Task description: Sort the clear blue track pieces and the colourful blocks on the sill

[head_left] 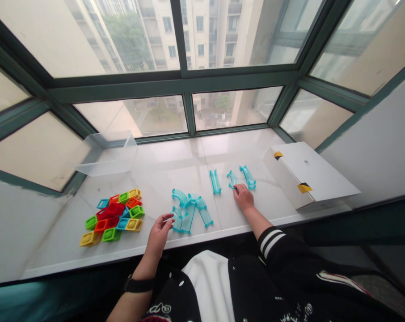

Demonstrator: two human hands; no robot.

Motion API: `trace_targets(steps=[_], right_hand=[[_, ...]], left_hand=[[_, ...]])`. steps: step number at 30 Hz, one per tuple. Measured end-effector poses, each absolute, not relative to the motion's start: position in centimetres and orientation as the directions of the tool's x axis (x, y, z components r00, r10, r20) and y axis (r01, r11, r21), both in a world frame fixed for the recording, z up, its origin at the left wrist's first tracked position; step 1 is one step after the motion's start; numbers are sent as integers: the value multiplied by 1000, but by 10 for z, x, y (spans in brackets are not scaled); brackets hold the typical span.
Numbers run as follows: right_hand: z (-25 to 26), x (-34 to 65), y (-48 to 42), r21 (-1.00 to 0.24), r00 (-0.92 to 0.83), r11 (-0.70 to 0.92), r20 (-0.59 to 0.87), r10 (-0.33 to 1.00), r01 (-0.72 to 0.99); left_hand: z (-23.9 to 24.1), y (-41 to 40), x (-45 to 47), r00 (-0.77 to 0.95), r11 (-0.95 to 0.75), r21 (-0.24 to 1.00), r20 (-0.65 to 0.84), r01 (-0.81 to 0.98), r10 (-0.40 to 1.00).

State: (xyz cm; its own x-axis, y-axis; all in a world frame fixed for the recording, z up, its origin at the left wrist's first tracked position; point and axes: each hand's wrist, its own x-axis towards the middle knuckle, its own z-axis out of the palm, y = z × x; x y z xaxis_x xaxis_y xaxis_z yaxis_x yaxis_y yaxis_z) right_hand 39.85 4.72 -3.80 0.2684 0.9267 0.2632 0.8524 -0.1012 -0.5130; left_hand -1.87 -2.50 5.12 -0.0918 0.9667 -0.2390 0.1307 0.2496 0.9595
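A heap of translucent teal track pieces (189, 209) lies on the white marble sill (162, 174) in front of me. My left hand (158, 236) rests beside the heap's left edge, fingers curled loosely and apart, a fingertip near one curved piece. My right hand (243, 197) reaches further out, its fingertips on or at a small curved teal piece (231, 178). A straight teal piece (215, 181) lies to its left and a longer wavy one (248, 176) to its right. Whether the right fingers pinch the piece is unclear.
A cluster of colourful square frame blocks (113, 217) sits at the left of the sill. A clear plastic bin (107, 154) stands at the back left, a white cardboard box (306, 174) at the right. Windows surround the sill.
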Motion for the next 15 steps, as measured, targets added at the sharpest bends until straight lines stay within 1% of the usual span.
trace_targets(steps=[7,9,12,15], right_hand=[[-36,398,47,-515,270,-104,260,927,851],[-35,398,47,-515,271,-105,259,927,851],[-36,398,47,-512,273,-108,260,926,852],[-36,398,46,-511,281,-116,259,924,852]], left_hand=[[48,-26,-21,-90,235,961,-224,147,971],[46,-24,-25,-81,217,960,-205,179,975],[47,-20,-29,-67,162,937,-149,309,987],[49,-14,-27,-36,55,865,-43,498,998]])
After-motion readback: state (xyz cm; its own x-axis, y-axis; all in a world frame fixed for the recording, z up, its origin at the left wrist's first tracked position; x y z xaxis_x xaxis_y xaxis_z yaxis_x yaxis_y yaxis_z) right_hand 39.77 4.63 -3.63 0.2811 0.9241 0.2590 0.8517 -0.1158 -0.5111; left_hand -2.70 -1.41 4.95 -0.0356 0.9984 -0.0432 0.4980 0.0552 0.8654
